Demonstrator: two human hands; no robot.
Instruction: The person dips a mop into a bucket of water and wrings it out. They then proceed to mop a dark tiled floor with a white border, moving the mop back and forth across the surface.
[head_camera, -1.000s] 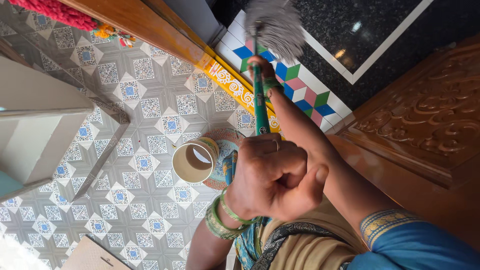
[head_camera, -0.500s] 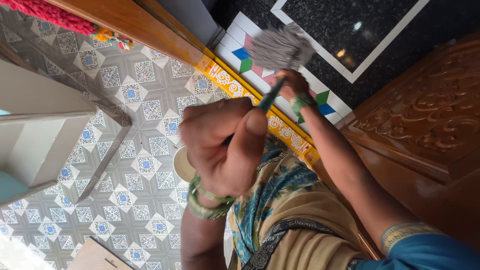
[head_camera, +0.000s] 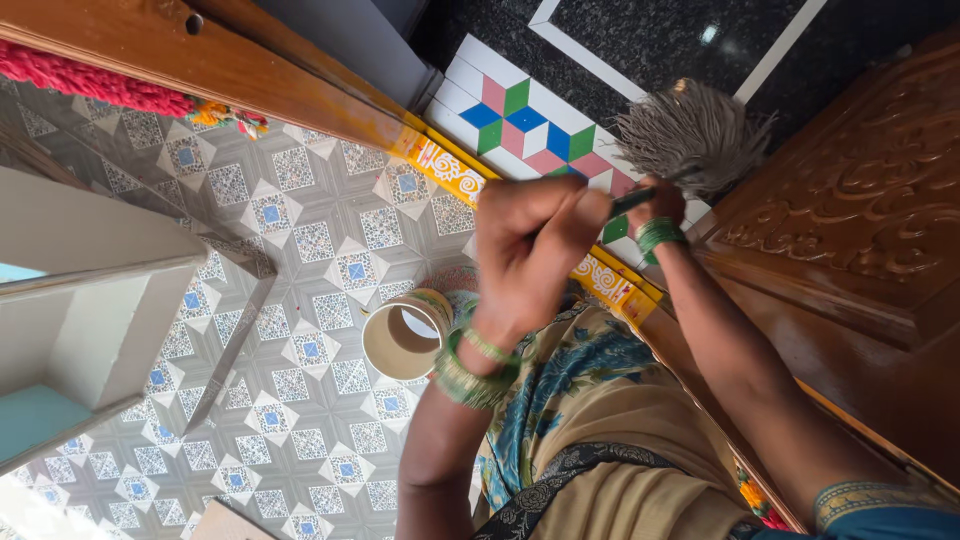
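Observation:
Both of my hands hold a mop with a green handle (head_camera: 632, 202) and a grey string head (head_camera: 695, 135). My left hand (head_camera: 530, 250), with green bangles at the wrist, is closed around the handle at mid frame. My right hand (head_camera: 655, 200), also with green bangles, grips the handle right under the mop head. The head hovers over the coloured diamond-pattern floor tiles (head_camera: 520, 115) by the carved wooden door (head_camera: 860, 230). Most of the handle is hidden by my hands.
A cream round bucket (head_camera: 398, 342) stands on the patterned blue-and-grey tile floor (head_camera: 300, 250) below my left wrist. A yellow painted threshold (head_camera: 450, 172) and a wooden door frame (head_camera: 250, 70) cross the view. A white step-like stand (head_camera: 90, 310) is at the left.
The mop head has swung from the top centre to the right, toward the carved door. My hands have drawn close together near the head, the left one rising along the handle.

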